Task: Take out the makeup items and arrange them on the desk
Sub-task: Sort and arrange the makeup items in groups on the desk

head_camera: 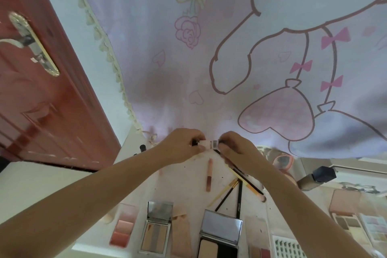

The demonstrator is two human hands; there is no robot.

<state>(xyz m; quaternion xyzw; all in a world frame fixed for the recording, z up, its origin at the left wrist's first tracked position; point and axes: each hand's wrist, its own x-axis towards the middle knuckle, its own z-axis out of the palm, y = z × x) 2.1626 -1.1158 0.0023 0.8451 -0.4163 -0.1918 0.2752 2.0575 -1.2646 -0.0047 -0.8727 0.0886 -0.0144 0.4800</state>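
Note:
Both hands meet at the far edge of the white desk [188, 182]. My left hand [182, 144] and my right hand [234, 148] each pinch one end of a small white and silver makeup tube [209, 144] held between them. A pink lip gloss stick [209, 174] lies just below the hands. Several brushes [236, 188] lie crossed under my right forearm. Nearer me sit a pink blush palette [123, 224], an open silver compact [156, 226], a second open compact [219, 234] and a peach sleeve [181, 230].
A cartoon-print curtain [230, 48] hangs behind the desk. A red door [41, 90] stands at the left. At the right are a pink mirror [282, 162], a dark-capped bottle [316, 176], eyeshadow palettes [347, 213] and a lash tray [287, 247].

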